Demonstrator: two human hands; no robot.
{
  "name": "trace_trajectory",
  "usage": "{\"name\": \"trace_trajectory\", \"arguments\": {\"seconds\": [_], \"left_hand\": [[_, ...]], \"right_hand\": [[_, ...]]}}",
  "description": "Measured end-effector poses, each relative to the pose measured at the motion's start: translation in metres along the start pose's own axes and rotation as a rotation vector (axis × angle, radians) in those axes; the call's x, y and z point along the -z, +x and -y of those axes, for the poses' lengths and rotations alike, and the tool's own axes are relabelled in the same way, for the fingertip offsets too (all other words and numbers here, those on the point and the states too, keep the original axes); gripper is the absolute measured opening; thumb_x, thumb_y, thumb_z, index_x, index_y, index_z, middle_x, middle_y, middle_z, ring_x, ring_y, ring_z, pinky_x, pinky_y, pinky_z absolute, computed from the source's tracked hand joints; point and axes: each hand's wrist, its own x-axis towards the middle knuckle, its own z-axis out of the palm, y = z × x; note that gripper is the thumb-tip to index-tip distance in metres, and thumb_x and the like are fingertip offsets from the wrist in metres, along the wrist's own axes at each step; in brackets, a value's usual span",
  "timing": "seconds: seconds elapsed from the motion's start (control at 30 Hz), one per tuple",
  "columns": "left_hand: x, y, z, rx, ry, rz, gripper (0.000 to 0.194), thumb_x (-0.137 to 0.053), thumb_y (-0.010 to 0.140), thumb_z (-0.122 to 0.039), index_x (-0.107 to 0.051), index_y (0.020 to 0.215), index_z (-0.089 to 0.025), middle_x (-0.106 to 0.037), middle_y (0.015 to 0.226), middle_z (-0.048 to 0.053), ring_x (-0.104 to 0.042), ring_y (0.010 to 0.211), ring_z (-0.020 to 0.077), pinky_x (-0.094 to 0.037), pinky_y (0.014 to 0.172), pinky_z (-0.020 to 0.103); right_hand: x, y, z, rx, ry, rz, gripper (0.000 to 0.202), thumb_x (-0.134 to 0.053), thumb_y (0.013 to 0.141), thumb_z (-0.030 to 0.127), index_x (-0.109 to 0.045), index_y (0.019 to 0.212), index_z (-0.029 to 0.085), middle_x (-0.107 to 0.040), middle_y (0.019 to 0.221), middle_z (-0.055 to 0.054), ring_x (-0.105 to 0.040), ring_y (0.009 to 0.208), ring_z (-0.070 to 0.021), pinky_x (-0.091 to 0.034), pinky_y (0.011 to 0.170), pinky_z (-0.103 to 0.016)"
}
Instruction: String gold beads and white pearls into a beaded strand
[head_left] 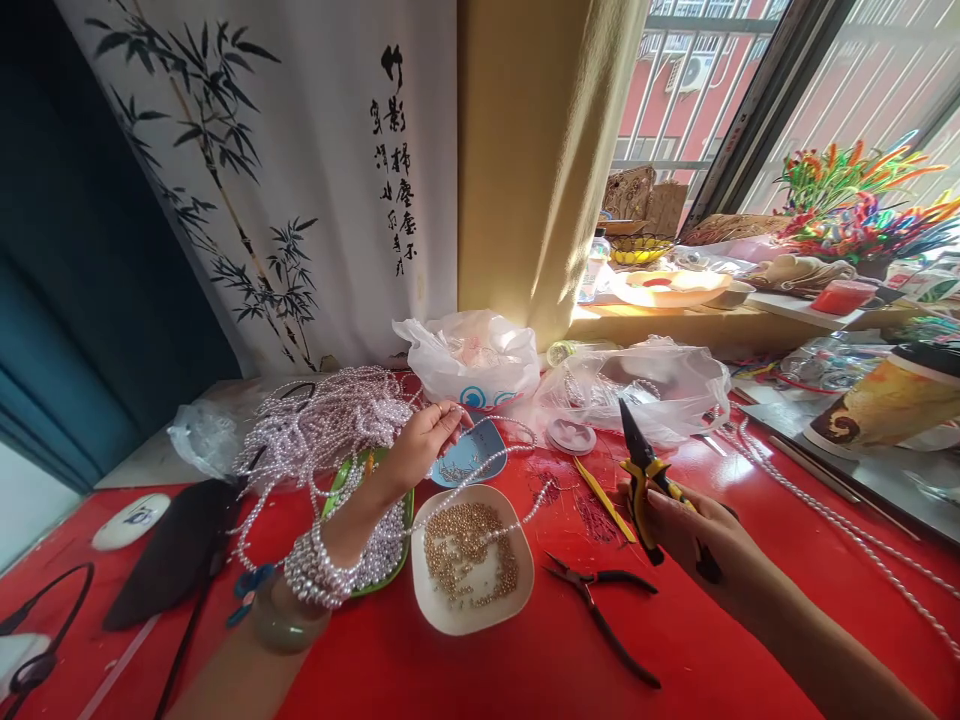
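Left hand [426, 436] fingers pinch bead strand [535, 437]; right hand [694, 530] fingers hold pliers [639, 455]. Best: strand steady, plier tips off beads.

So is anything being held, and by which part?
Yellow-and-black pliers, by their handles, in the right hand; the left hand seems to pinch a bead strand, where along it cannot be told.

Single head-worn view, looking forward and down over the red surface [480, 670]; both forearms enter from the lower edge and lower right. Bowls and pliers sit close, mid-frame; patterned curtain [337, 180] stands behind, farther off, window [697, 90] at upper right. No second view to share the scene.
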Motion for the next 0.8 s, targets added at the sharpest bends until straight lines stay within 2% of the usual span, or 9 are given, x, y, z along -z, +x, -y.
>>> {"name": "trace_trajectory", "arguments": {"seconds": [0.07, 0.13, 0.27, 0.43, 0.53, 0.63, 0.73, 0.8], "left_hand": [[-0.001, -0.001, -0.001, 0.008, -0.021, -0.001, 0.022, -0.044, 0.079, -0.034, -0.052, 0.076, -0.013, -0.041, 0.058, -0.004, -0.033, 0.047, 0.0058, -0.025, 0.045, 0.019], [-0.002, -0.001, -0.001, 0.007, -0.029, 0.0, 0.022, -0.044, 0.079, -0.033, -0.052, 0.075, -0.013, -0.042, 0.058, -0.004, -0.033, 0.047, 0.0058, -0.025, 0.045, 0.019], [-0.003, -0.001, 0.001, -0.037, -0.041, 0.002, 0.022, -0.043, 0.08, -0.033, -0.051, 0.076, -0.014, -0.044, 0.059, -0.003, -0.035, 0.047, 0.0062, -0.027, 0.046, 0.019], [-0.004, -0.001, 0.0, -0.044, -0.074, -0.018, 0.023, -0.043, 0.08, -0.034, -0.051, 0.075, -0.014, -0.043, 0.055, -0.004, -0.034, 0.045, 0.0059, -0.026, 0.045, 0.019], [-0.006, -0.004, -0.005, -0.055, -0.101, -0.012, 0.023, -0.044, 0.08, -0.035, -0.052, 0.074, -0.014, -0.049, 0.061, -0.001, -0.036, 0.046, 0.0062, -0.028, 0.046, 0.02], [-0.009, -0.008, -0.011, -0.024, -0.161, 0.074, 0.024, -0.046, 0.078, -0.037, -0.053, 0.073, -0.015, -0.053, 0.067, 0.001, -0.035, 0.045, 0.0055, -0.036, 0.053, 0.023], [-0.013, -0.012, -0.013, 0.077, -0.24, 0.176, 0.024, -0.049, 0.077, -0.038, -0.054, 0.074, -0.015, -0.047, 0.053, -0.003, -0.034, 0.042, 0.0054, -0.038, 0.056, 0.024], [-0.016, -0.013, -0.012, 0.131, -0.267, 0.195, 0.024, -0.05, 0.076, -0.038, -0.054, 0.075, -0.015, -0.041, 0.047, -0.005, -0.035, 0.042, 0.0059, -0.034, 0.052, 0.021]], "right_hand": [[-0.01, 0.004, 0.01, -0.038, 0.163, 0.057, 0.017, -0.05, 0.074, 0.036, -0.054, 0.069, 0.02, -0.063, 0.074, -0.006, -0.06, 0.072, -0.0223, -0.047, 0.064, -0.035], [-0.019, 0.007, 0.016, -0.032, 0.221, 0.111, 0.013, -0.047, 0.072, 0.03, -0.056, 0.076, 0.02, -0.065, 0.091, -0.01, -0.06, 0.086, -0.026, -0.047, 0.07, -0.039], [-0.036, 0.009, 0.021, 0.001, 0.189, 0.244, 0.023, -0.046, 0.068, 0.023, -0.057, 0.088, 0.02, -0.06, 0.109, -0.012, -0.055, 0.1, -0.028, -0.045, 0.08, -0.044], [-0.054, 0.005, 0.027, -0.01, 0.168, 0.353, 0.04, -0.049, 0.07, 0.021, -0.053, 0.109, 0.023, -0.052, 0.121, -0.008, -0.044, 0.114, -0.0238, -0.033, 0.095, -0.042], [-0.061, 0.007, 0.031, -0.027, 0.091, 0.322, 0.043, -0.05, 0.07, 0.023, -0.051, 0.113, 0.023, -0.052, 0.12, -0.007, -0.044, 0.113, -0.0245, -0.034, 0.094, -0.042], [-0.07, 0.012, 0.036, 0.003, 0.014, 0.294, 0.041, -0.048, 0.069, 0.024, -0.05, 0.109, 0.022, -0.057, 0.107, -0.006, -0.052, 0.1, -0.0238, -0.042, 0.085, -0.04], [-0.082, 0.018, 0.043, 0.064, -0.157, 0.286, 0.03, -0.045, 0.071, 0.026, -0.049, 0.1, 0.021, -0.057, 0.091, -0.004, -0.055, 0.081, -0.02, -0.047, 0.071, -0.036], [-0.092, 0.022, 0.045, 0.18, -0.365, 0.225, 0.022, -0.045, 0.072, 0.028, -0.047, 0.092, 0.02, -0.054, 0.089, -0.006, -0.053, 0.082, -0.0205, -0.047, 0.069, -0.036]]}}
